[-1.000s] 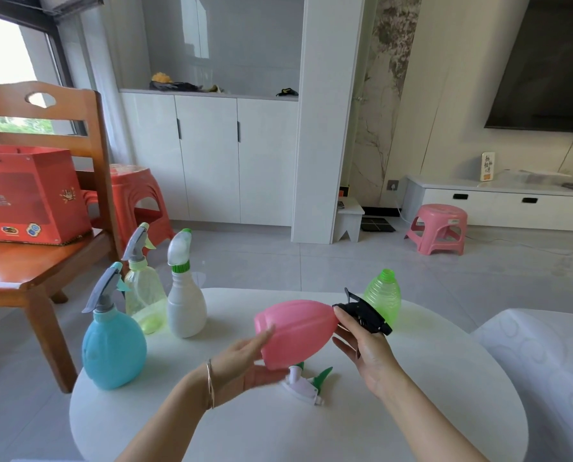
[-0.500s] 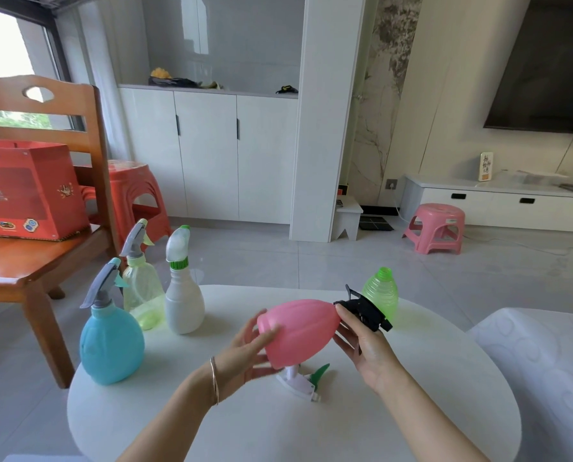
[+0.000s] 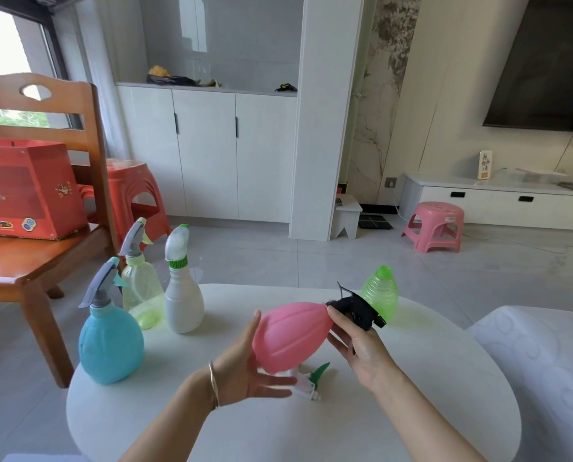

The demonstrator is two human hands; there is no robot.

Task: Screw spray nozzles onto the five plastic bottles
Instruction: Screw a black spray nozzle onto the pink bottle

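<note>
A pink ribbed bottle (image 3: 291, 335) lies tilted on its side in the air above the white round table (image 3: 411, 411). My left hand (image 3: 248, 371) cups its base. My right hand (image 3: 358, 341) grips the black spray nozzle (image 3: 355, 308) sitting at the bottle's neck. A green ribbed bottle (image 3: 380, 291) without a nozzle stands behind it. On the table under the pink bottle lies a loose white and green nozzle (image 3: 310, 383). At the left stand a blue bottle (image 3: 111, 341), a pale yellow-green bottle (image 3: 143, 291) and a white bottle (image 3: 183, 295), each with a nozzle on.
A wooden chair (image 3: 45, 255) with a red box (image 3: 25, 191) stands close to the table's left. An orange stool (image 3: 131, 191) is behind it and a pink stool (image 3: 435, 225) on the floor at the far right. A white cushioned seat (image 3: 545, 361) borders the table's right.
The left hand has shifted its grip on the pink bottle's base, fingers now spread beneath it. The right hand stays on the black nozzle. The view has tipped slightly.
</note>
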